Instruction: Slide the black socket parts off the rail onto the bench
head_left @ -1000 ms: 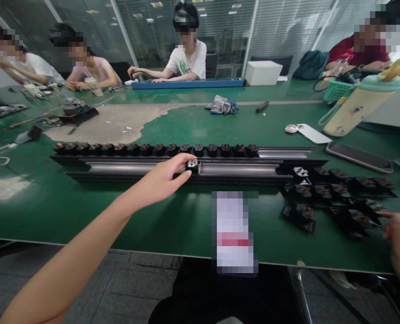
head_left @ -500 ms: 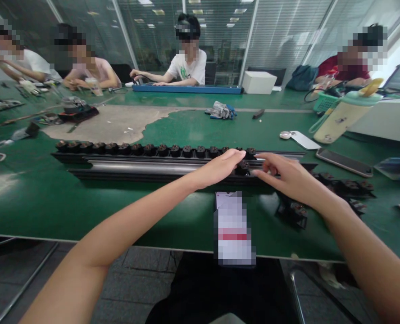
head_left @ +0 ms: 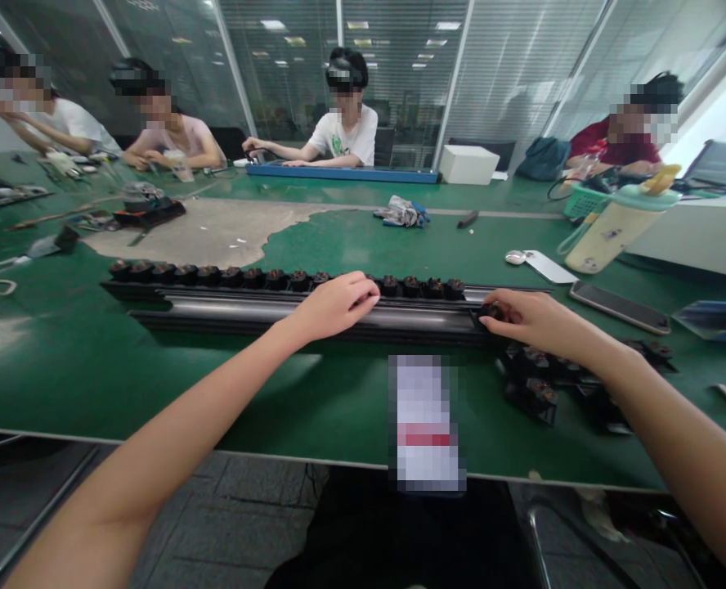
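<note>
Two long black rails lie side by side in front of me. The rear rail (head_left: 510,293) carries a row of black socket modules (head_left: 276,280) with coppery metal parts. The front rail (head_left: 246,309) has a shiny bare channel. My left hand (head_left: 342,303) is closed with curled fingers over the rails' middle, seemingly gripping the front rail's back edge; its fingertips are partly hidden. At the front rail's right end, my right hand (head_left: 531,325) pinches a single socket module (head_left: 490,312), partly covered by the fingers. Several loose socket modules (head_left: 538,391) lie below my right hand.
A phone (head_left: 424,425) lies at the table's front edge, another phone (head_left: 620,307) at right. Beyond are a spoon (head_left: 515,257), a tilted cream bottle (head_left: 614,233), gloves (head_left: 403,213) and a white box (head_left: 470,165). Several people sit across the green table (head_left: 338,393).
My left hand has moved left along the rails, off the end of the socket row. My right hand and the single socket module have shifted right along the front rail.
</note>
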`<state>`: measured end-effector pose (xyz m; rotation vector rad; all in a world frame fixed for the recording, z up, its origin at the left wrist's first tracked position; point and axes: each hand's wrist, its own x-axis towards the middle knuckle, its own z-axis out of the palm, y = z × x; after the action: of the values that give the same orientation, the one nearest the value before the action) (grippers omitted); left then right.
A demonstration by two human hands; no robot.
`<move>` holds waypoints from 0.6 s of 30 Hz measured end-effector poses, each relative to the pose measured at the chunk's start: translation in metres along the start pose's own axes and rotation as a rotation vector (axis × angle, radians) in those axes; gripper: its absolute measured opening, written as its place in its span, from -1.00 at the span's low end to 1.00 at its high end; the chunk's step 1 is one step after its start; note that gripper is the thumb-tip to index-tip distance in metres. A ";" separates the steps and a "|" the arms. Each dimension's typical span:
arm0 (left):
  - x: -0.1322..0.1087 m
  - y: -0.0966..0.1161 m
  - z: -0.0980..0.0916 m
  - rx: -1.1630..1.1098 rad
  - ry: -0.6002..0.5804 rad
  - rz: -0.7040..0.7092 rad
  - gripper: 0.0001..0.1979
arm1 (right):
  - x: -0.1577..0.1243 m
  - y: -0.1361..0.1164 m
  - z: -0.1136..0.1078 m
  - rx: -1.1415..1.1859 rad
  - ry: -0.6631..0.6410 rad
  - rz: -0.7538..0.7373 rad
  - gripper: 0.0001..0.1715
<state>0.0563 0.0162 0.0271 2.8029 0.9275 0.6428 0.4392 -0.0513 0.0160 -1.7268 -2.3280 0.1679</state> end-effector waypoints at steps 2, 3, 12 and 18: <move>-0.012 -0.020 -0.001 0.078 0.060 -0.035 -0.64 | -0.007 0.016 -0.004 -0.006 0.007 0.031 -0.40; -0.017 -0.028 -0.002 0.112 0.085 -0.055 -0.63 | -0.010 0.024 -0.006 -0.007 0.004 0.047 -0.39; -0.029 -0.053 -0.011 0.248 0.154 -0.068 -0.62 | -0.051 0.051 -0.043 -0.082 0.103 0.265 -0.12; -0.032 -0.049 -0.014 0.261 0.133 -0.080 -0.60 | -0.132 0.074 -0.056 -0.036 0.254 0.430 -0.10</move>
<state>0.0004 0.0370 0.0169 2.9559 1.2243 0.7549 0.5582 -0.1580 0.0372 -2.1074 -1.7730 -0.0213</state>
